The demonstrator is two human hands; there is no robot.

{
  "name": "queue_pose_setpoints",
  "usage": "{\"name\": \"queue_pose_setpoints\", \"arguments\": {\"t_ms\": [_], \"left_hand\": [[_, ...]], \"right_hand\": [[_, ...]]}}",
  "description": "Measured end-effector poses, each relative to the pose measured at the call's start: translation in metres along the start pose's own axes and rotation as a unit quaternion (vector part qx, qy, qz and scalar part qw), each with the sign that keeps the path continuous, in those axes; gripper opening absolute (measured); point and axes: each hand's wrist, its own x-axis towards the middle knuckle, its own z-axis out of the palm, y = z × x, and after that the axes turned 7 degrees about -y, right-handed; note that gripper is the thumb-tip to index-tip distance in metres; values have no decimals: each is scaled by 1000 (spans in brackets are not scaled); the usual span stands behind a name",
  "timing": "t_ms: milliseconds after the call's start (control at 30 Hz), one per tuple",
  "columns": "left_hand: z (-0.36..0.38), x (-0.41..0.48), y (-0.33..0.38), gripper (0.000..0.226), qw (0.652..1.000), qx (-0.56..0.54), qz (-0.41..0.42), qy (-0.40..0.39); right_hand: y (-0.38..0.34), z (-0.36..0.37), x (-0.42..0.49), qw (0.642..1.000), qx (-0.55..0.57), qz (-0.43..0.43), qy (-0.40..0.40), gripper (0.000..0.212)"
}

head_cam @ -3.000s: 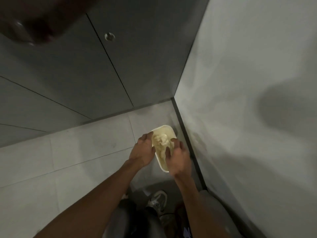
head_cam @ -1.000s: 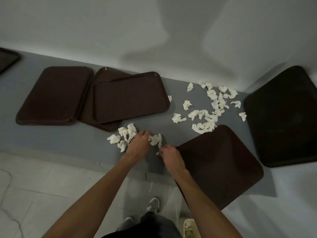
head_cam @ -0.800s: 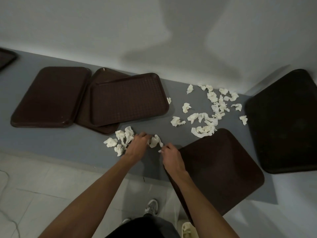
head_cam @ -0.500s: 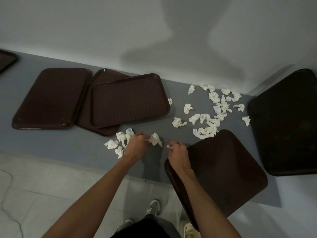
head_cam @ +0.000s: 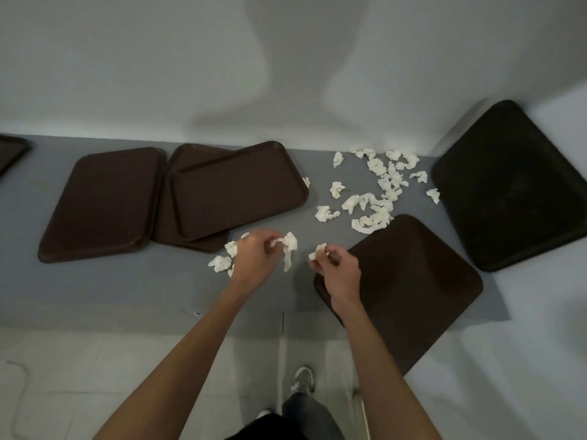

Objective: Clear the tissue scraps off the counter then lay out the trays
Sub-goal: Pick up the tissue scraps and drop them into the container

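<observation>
Near the middle of the frame the person's left hand (head_cam: 254, 262) pinches a crumpled white tissue scrap (head_cam: 288, 249) between its fingers (head_cam: 270, 241), the scrap dangling just above the grey table (head_cam: 95, 290). To its right, the right hand (head_cam: 338, 271) has its fingers (head_cam: 324, 258) closed around a smaller white tissue wad (head_cam: 318, 250). A few more white scraps (head_cam: 222, 262) lie on the table just left of the left hand, partly hidden behind it. A larger scatter of torn white tissue pieces (head_cam: 378, 192) spreads across the table in the upper right of centre, near the pale wall (head_cam: 222, 58).

Dark brown rectangular plastic trays surround the scraps. One flat tray (head_cam: 104, 201) lies at centre left. Beside it, a textured tray (head_cam: 238, 188) rests skewed on top of another tray (head_cam: 178, 230). The nearest tray (head_cam: 413, 281) sits below the scatter at lower right, its corner hanging over the table's front edge, the right wrist crossing above it. A darker tray (head_cam: 514, 185) lies at the far right, and the corner of one more tray (head_cam: 9, 150) shows at the left edge. A shoe (head_cam: 303, 379) stands on the tiled floor (head_cam: 63, 376) at the bottom.
</observation>
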Motion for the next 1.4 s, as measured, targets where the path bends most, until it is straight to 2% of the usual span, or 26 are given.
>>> {"name": "queue_pose_setpoints", "arguments": {"t_ms": [167, 267, 367, 500, 600, 767, 900, 1067, 1167, 1233, 1400], "left_hand": [[-7, -28, 22, 15, 997, -24, 21, -71], [1, -48, 33, 15, 992, -6, 55, -117], [20, -71, 42, 20, 982, -43, 28, -181], [49, -104, 62, 8, 965, -111, 16, -238], [72, -128, 81, 11, 961, -112, 21, -252], [117, -183, 110, 32, 952, -93, 39, -288], [165, -235, 126, 32, 945, -76, -11, -317], [244, -301, 138, 11, 929, -114, -98, -339], [294, -327, 135, 36, 927, -92, -141, -335], [330, -336, 125, 40, 928, -72, -155, -331], [434, -345, 70, 13, 918, -57, -188, -346]], "right_hand": [[2, -1, -49, 980, 137, 14, -143, 46], [7, -11, -80, 966, 171, -7, -193, 35], [14, -26, -106, 974, 153, -37, -164, 24], [32, -59, -136, 990, 94, -44, -98, 23], [49, -94, -164, 996, 56, -31, -61, 21], [85, -158, -220, 999, 28, -14, -10, 16], [125, -220, -262, 999, 20, 18, 33, 11], [201, -295, -293, 990, -16, 103, 96, 12], [252, -324, -298, 975, 20, 169, 141, 8], [287, -335, -297, 971, -4, 181, 159, 9], [393, -343, -272, 961, -109, 209, 142, 12]]}}
